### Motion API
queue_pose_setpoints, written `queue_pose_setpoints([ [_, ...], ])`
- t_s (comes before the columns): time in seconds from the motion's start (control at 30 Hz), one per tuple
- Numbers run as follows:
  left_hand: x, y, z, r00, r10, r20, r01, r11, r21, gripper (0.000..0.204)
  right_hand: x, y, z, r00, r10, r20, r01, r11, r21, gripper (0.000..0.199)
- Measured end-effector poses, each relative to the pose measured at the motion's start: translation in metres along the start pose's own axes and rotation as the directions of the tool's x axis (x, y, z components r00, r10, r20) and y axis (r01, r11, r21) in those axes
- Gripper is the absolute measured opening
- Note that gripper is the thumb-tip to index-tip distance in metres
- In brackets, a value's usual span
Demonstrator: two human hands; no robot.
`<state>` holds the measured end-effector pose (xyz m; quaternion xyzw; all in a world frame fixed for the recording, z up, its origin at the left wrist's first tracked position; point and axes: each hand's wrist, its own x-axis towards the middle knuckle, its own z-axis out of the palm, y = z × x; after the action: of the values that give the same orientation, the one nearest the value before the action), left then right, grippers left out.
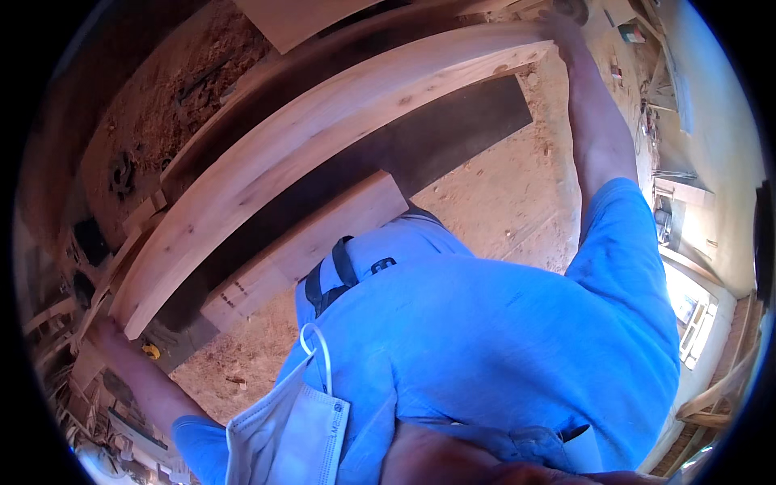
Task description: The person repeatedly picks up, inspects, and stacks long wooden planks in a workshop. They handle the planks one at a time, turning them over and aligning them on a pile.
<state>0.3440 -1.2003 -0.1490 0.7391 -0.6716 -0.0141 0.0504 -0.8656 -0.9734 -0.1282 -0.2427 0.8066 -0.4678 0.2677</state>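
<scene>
A long, pale wooden plank [323,121] stretches across in front of me, from low on the left to the upper right. My left hand [105,331] is at its left end, with the fingers partly hidden by the wood and closed on it. At the far right end my right hand [559,31] grips the plank, its fingers dim and hard to see. Between the plank and my waist is a shorter, thick wooden board [315,242]. Under the plank runs a dark flat strip [461,129]; I cannot tell whether it is a shadow or a surface.
Sawdust and chips cover the ground [501,194]. Another flat board [299,20] lies beyond the plank. Scrap wood clutters the left side, near a small yellow object [151,351]. A pale wall [723,121] with tools and offcuts along its foot is to the right. A face mask [287,428] hangs at my chest.
</scene>
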Motion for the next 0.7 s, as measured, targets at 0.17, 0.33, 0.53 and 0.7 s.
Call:
queue_pose_setpoints([
  [0.17, 0.024, -0.009, 0.005, 1.000, -0.022, 0.016, 0.023, 0.999, -0.030, 0.043, 0.024, 0.002, 0.013, 1.000, 0.009, 0.021, -0.006, 0.989, -0.149, 0.044],
  [0.33, 0.038, -0.010, 0.011, 0.999, -0.025, 0.031, 0.027, 0.999, -0.047, 0.042, 0.045, 0.015, 0.004, 0.989, -0.139, 0.058, 0.149, 0.960, -0.237, 0.032],
  [0.53, 0.036, -0.010, 0.008, 0.998, -0.056, 0.023, 0.057, 0.998, -0.040, 0.041, 0.042, 0.010, 0.004, 0.998, 0.039, 0.047, -0.027, 0.972, -0.233, 0.036],
  [0.7, 0.020, -0.011, 0.015, 0.990, -0.140, 0.011, 0.141, 0.986, -0.092, 0.040, 0.034, 0.013, -0.001, 0.984, -0.119, 0.135, 0.158, 0.929, -0.336, 0.036],
])
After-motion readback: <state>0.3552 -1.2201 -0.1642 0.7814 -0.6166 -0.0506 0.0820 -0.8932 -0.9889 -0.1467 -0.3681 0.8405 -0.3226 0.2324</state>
